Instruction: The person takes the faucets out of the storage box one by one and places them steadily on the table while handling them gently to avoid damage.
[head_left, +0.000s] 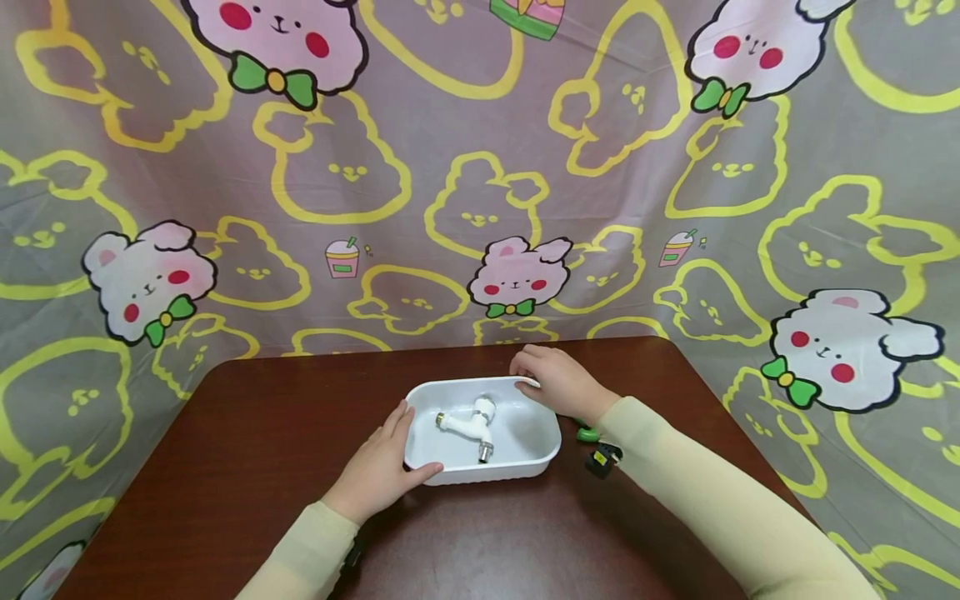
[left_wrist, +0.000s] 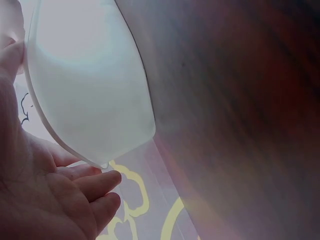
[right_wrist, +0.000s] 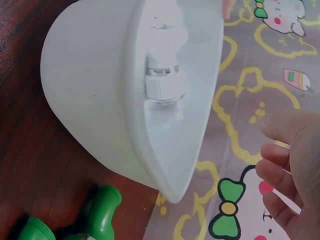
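Observation:
A white plastic basin (head_left: 491, 475) sits on the dark table, and a white water tap (head_left: 470, 427) with metal ends lies inside it. My left hand (head_left: 385, 467) touches the basin's left end, its fingers along the outer wall and the thumb stretched along the near rim. In the left wrist view the same hand (left_wrist: 45, 185) rests its fingertips at the rim's corner. Over the far right corner is my right hand (head_left: 562, 382), its fingers loosely bent. The right wrist view shows this hand (right_wrist: 295, 170) apart from the basin wall (right_wrist: 95, 90), holding nothing.
Green rounded pieces (right_wrist: 104, 212) of unclear kind lie on the table just right of the basin, partly hidden by my right arm in the head view. A patterned cloth (head_left: 420, 250) hangs behind the table's far edge.

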